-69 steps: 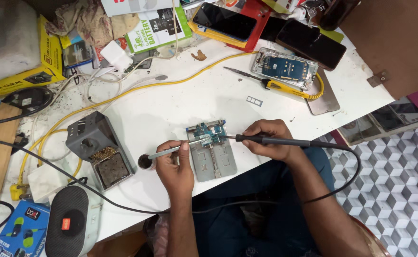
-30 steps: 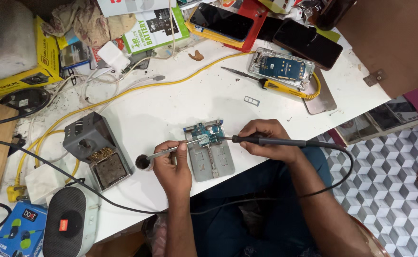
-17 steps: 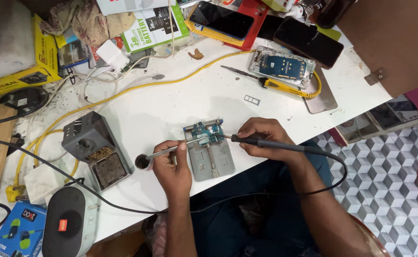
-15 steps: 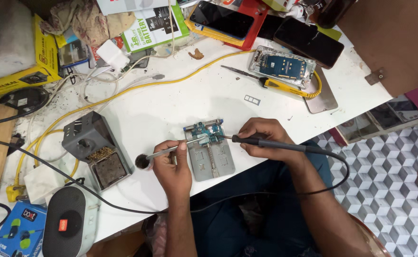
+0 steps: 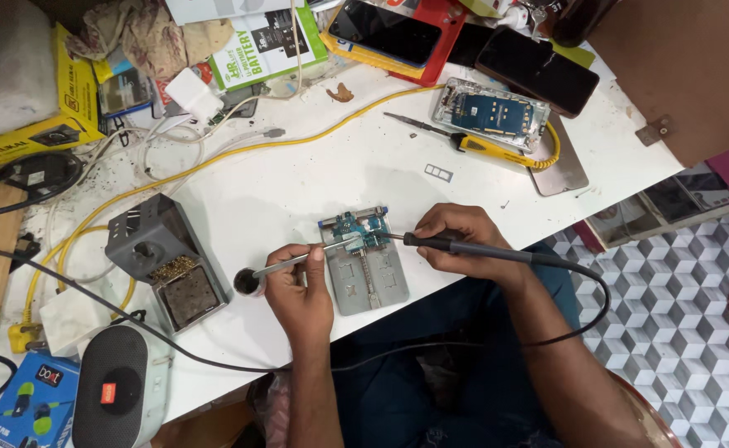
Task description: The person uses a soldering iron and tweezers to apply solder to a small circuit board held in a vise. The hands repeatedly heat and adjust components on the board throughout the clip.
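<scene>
Both hands are in over the work now: the left hand (image 5: 300, 286) pinches a pair of metal tweezers (image 5: 306, 255), fingers closed tight round the shank, tips reaching right onto the small blue circuit board (image 5: 356, 230). The right hand (image 5: 457, 236) is wrapped round a black soldering iron (image 5: 464, 247), fingers curled shut on the grip like a pen, the tip meeting the board's right edge. That board sits clamped at the far end of a grey metal holder plate (image 5: 364, 267), near the front edge of the white table (image 5: 298, 174), right in front of the person. Left of the left hand stands the grey iron stand with brass wool (image 5: 170, 261), and a small dark pot (image 5: 247, 283) sits just beside the tweezers' rear end. Far right, an opened phone (image 5: 489, 112) lies beside a yellow-handled screwdriver (image 5: 464, 143). The risks, as I read it: the iron's black cord (image 5: 580, 315) loops off the table edge and could tug the tip off its pad; tweezers and hot tip are very close, so a slip might flick a part away or bridge joints; lingering heat could lift a pad.
</scene>
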